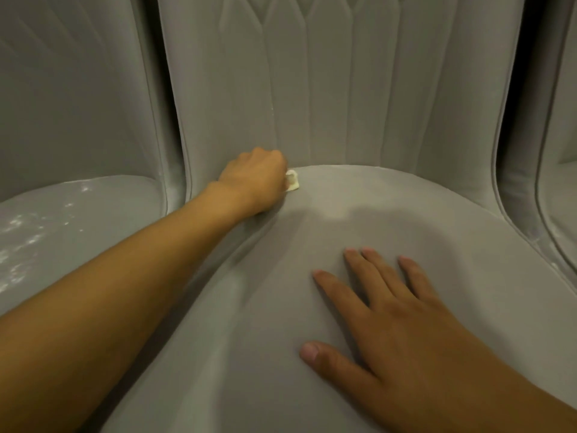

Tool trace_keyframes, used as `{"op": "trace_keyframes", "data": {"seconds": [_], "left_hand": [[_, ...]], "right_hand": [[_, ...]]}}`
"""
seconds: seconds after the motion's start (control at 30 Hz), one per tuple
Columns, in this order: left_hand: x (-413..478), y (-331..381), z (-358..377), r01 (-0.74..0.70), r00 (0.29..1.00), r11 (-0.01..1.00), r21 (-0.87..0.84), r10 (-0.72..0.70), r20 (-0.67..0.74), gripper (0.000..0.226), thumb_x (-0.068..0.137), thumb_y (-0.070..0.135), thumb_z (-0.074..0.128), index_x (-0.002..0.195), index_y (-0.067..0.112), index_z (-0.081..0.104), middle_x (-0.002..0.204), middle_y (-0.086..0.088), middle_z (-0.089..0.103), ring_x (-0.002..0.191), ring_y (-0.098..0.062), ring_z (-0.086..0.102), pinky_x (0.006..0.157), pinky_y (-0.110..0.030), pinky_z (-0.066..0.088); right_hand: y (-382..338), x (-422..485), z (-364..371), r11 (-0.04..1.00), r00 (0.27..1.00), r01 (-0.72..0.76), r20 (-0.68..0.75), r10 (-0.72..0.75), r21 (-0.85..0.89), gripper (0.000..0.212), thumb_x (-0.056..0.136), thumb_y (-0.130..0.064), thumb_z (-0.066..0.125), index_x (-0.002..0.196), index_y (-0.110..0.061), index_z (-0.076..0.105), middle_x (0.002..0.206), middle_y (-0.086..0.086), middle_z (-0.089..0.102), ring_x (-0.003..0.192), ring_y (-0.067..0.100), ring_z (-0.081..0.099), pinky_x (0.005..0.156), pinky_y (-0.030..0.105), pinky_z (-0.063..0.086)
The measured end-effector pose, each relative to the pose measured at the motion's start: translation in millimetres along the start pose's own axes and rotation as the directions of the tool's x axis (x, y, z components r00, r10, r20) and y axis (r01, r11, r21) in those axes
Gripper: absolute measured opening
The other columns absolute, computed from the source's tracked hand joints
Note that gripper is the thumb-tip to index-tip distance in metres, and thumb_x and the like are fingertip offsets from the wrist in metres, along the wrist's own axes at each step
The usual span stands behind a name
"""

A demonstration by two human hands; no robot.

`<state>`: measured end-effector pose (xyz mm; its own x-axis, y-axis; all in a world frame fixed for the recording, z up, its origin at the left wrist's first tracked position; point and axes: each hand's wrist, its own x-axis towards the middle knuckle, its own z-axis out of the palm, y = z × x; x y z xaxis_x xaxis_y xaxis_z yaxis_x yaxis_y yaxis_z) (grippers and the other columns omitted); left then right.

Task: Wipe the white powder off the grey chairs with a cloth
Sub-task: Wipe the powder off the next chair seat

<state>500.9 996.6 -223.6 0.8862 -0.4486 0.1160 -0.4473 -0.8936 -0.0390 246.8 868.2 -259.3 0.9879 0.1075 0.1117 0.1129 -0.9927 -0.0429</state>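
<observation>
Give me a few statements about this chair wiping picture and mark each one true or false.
1. The left hand grips the cloth at the back of the middle chair's seat. True.
2. The right hand is curled into a fist. False: it lies flat on that seat, fingers spread.
3. White powder speckles the left chair's seat. True.
4. The cloth is dark blue. False: it is pale cream.
</observation>
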Motion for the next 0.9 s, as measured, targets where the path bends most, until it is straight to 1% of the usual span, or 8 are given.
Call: {"op": "trace_keyframes", "data": {"seconds": [0.2,0.33,0.5,0.6,0.7,0.77,0.83,0.9], "left_hand": [[-27,-36,-21,0.016,0.999,0.982,0.186,-0.025,0.043,0.033,0.1,0.047,0.051,0.094,0.018,0.067,0.099,-0.016,0.066,0.082,-0.036,0.057,0.069,-0.037,0.041],[-27,-24,-9,0.017,0.998,0.975,0.22,-0.002,-0.068,0.015,0.096,0.021,0.057,0.099,0.015,0.07,0.103,-0.02,0.066,0.091,-0.042,0.061,0.069,-0.038,0.04],[-4,10,-5,0.001,0.992,0.98,0.197,0.024,-0.125,0.017,0.097,0.014,0.053,0.103,0.008,0.067,0.113,-0.021,0.067,0.104,-0.043,0.062,0.073,-0.039,0.038],[-3,7,2,-0.038,0.991,0.982,0.184,0.061,-0.119,0.018,0.098,0.019,0.052,0.104,0.015,0.068,0.114,-0.016,0.069,0.105,-0.04,0.062,0.072,-0.037,0.037],[-14,-10,0,-0.027,0.998,0.999,0.02,0.028,-0.052,0.022,0.1,0.032,0.053,0.115,0.029,0.07,0.117,-0.012,0.069,0.106,-0.041,0.062,0.075,-0.037,0.042],[-26,-16,-5,-0.026,1.0,0.997,-0.074,0.027,0.013,0.028,0.1,0.037,0.056,0.125,0.034,0.068,0.124,-0.009,0.069,0.112,-0.04,0.061,0.082,-0.038,0.046],[-44,-17,-13,-0.03,0.997,0.984,-0.177,0.042,0.062,0.04,0.097,0.033,0.06,0.137,0.033,0.061,0.131,-0.006,0.067,0.118,-0.035,0.061,0.092,-0.034,0.046],[-66,-14,-20,0.012,0.994,0.916,-0.402,0.031,0.101,0.051,0.094,0.027,0.068,0.144,0.028,0.055,0.121,-0.004,0.069,0.1,-0.022,0.069,0.084,-0.021,0.05]], "right_hand": [[0,-3,1,1.0,1.0,0.005,-0.001,-0.005,-0.021,0.073,0.096,-0.072,0.022,0.137,-0.024,0.06,0.137,0.019,0.06,0.127,0.036,0.057,0.096,0.063,0.048],[-2,-1,4,1.0,1.0,0.007,-0.014,-0.007,-0.016,0.073,0.095,-0.072,0.025,0.137,-0.022,0.06,0.137,0.022,0.059,0.128,0.038,0.056,0.096,0.065,0.047],[-1,1,1,1.0,1.0,0.005,-0.004,-0.005,0.001,0.074,0.095,-0.073,0.024,0.136,-0.023,0.06,0.136,0.021,0.06,0.127,0.037,0.057,0.095,0.064,0.048],[-1,0,-3,1.0,0.999,0.018,-0.03,-0.017,0.019,0.073,0.095,-0.073,0.023,0.135,-0.025,0.06,0.135,0.019,0.061,0.127,0.035,0.058,0.101,0.06,0.046],[0,0,-10,0.999,1.0,0.001,0.027,-0.002,0.032,0.073,0.095,-0.074,0.021,0.134,-0.027,0.06,0.134,0.017,0.062,0.126,0.033,0.059,0.096,0.06,0.05],[-2,1,-17,0.998,0.993,-0.002,0.118,-0.006,0.068,0.074,0.093,-0.077,0.016,0.143,-0.033,0.049,0.147,0.014,0.051,0.138,0.031,0.047,0.107,0.06,0.04],[0,2,-22,0.993,0.98,0.007,0.194,-0.03,0.12,0.078,0.085,-0.082,0.005,0.151,-0.043,0.018,0.163,0.004,0.018,0.153,0.022,0.012,0.122,0.053,0.011],[3,2,-28,0.988,0.975,0.004,0.22,-0.037,0.152,0.077,0.08,-0.082,-0.003,0.149,-0.048,0.005,0.161,-0.008,0.006,0.15,0.011,-0.002,0.124,0.043,-0.002]]}}
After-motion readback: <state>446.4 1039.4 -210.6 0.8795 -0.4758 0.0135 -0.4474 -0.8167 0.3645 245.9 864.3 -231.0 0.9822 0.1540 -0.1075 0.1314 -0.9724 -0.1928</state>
